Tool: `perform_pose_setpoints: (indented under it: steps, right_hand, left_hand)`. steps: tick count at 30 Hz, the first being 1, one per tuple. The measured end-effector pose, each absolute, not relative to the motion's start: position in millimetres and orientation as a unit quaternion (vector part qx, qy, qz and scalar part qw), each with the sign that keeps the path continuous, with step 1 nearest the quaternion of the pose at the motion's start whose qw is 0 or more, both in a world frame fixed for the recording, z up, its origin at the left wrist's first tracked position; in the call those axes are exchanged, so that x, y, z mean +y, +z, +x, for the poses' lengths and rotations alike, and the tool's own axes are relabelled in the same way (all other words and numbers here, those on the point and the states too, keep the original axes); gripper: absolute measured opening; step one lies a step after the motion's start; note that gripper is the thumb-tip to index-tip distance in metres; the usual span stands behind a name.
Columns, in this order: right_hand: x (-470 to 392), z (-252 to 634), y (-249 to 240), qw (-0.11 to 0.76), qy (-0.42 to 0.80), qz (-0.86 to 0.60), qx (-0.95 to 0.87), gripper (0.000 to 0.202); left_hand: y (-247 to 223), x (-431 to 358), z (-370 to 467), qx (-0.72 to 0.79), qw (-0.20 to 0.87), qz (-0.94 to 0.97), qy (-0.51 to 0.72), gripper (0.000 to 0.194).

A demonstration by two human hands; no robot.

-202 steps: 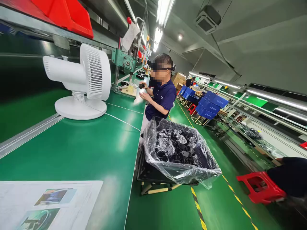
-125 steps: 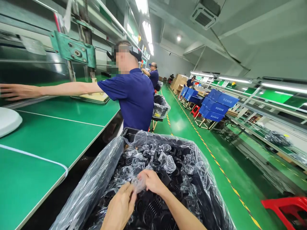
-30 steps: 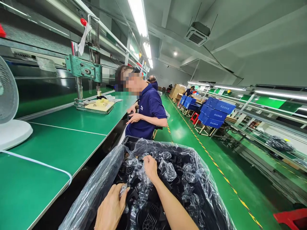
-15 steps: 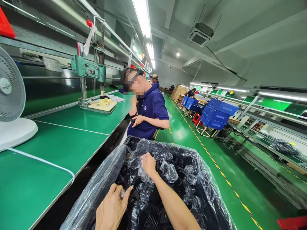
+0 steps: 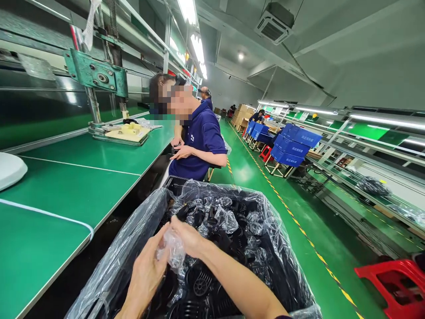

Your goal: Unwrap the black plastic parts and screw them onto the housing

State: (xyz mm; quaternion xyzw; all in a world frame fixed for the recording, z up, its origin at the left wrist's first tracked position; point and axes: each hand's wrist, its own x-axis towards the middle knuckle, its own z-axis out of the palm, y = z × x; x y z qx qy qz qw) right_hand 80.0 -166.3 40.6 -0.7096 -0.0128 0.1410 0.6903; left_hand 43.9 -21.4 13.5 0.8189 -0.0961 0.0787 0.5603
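My left hand (image 5: 148,261) and my right hand (image 5: 186,237) meet over a bin (image 5: 174,180) lined with clear plastic film (image 5: 133,237). Between them is crumpled clear plastic wrap (image 5: 174,250), with the fingers of both hands closed on it. A dark piece shows just beyond the right fingertips; whether it is held is unclear. Below and around the hands lie several black plastic parts (image 5: 201,283) with ribbed grilles, some in clear wrap (image 5: 226,220).
A green workbench (image 5: 83,177) runs along the left, with a green press (image 5: 96,75) on it. A seated person (image 5: 202,137) is beyond the bin. Blue bins (image 5: 288,150) and a red stool (image 5: 395,283) stand right.
My right hand has come back from the far part of the bin to my left hand, which has closed and risen slightly. The view has shifted, bringing the red stool further in.
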Motion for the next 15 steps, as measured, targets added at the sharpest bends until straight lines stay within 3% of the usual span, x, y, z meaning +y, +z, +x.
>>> perform_pose_setpoints:
  steps: [2,7,12,15]
  right_hand:
    - [-174,79,41,0.684,0.133,-0.716,-0.025,0.073]
    - [-189,72,26,0.615,0.069,-0.786,0.002,0.058]
    - [-184,41,11,0.499,0.119,-0.854,-0.089,0.032]
    - [-180,27,7,0.458,0.154,-0.863,-0.147,0.020]
  left_hand:
    - [21,-17,43,-0.016,0.566,0.815,0.122,0.047]
    - [44,-8,34,0.200,0.539,0.794,0.199,0.052]
    - [67,15,28,0.219,0.506,0.806,0.217,0.043]
    - [76,33,33,0.200,0.470,0.843,0.168,0.055]
